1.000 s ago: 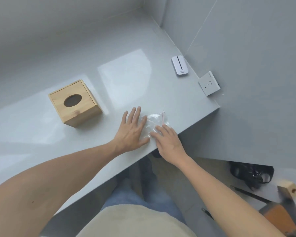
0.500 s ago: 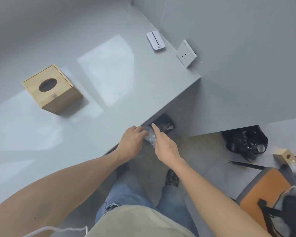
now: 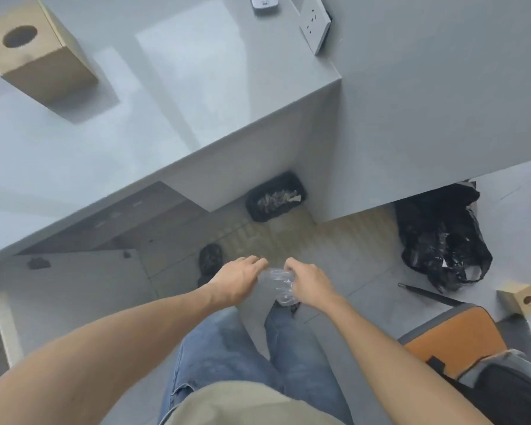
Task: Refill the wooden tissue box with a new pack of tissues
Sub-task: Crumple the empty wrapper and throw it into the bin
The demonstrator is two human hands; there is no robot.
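Observation:
The wooden tissue box (image 3: 34, 53) with an oval hole in its top stands at the far left of the grey counter (image 3: 178, 96). Off the counter and above the floor, my left hand (image 3: 238, 279) and my right hand (image 3: 308, 282) both grip a crumpled clear plastic wrapper (image 3: 279, 282) held between them. The wrapper looks empty and scrunched. No pack of tissues is in view.
A black waste bin (image 3: 275, 199) with scraps stands under the counter. A black plastic bag (image 3: 442, 237) and a dark pen (image 3: 426, 297) lie on the floor at right. An orange chair seat (image 3: 455, 337) and a small wooden block (image 3: 521, 302) are at right. A wall socket (image 3: 314, 23) is on the wall.
Both hands drew the plastic wrapper off the counter's edge and down over the floor, scrunching it. My view tilted downward, so the tissue box moved to the top left corner.

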